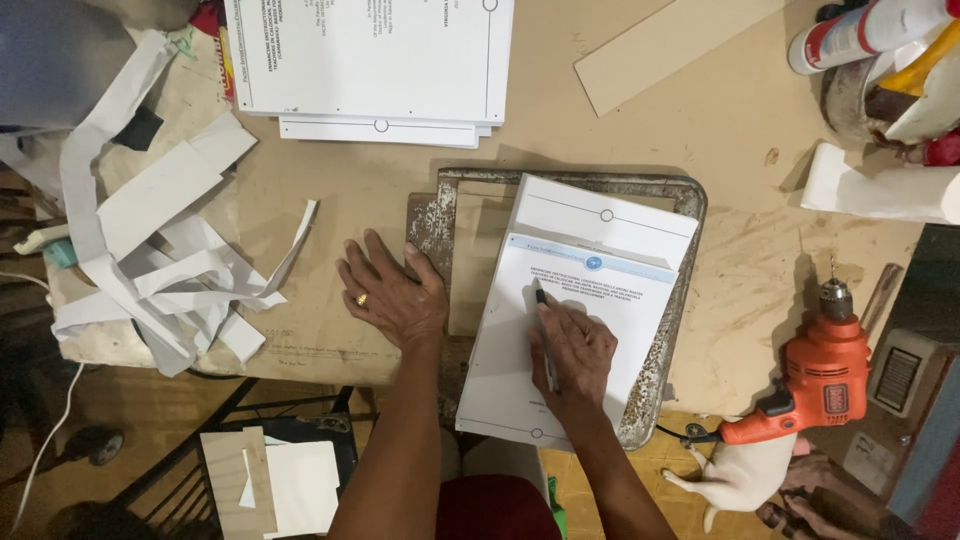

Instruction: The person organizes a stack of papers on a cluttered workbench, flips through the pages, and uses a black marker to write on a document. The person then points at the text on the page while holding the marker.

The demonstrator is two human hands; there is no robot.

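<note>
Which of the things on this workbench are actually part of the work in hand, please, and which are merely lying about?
In use:
- right hand, its grip on a thin dark pen
- white printed paper stack under it
- rusty metal frame beneath
- left hand, flat on the brown board

Lying about:
- orange power drill
- loose white paper strips
- second white sheet pile
- white spray can

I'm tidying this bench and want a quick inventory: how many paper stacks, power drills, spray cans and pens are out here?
Paper stacks: 2, one at the top edge, one under the right hand
Power drills: 1, orange
Spray cans: 1
Pens: 1
Total: 5
</note>
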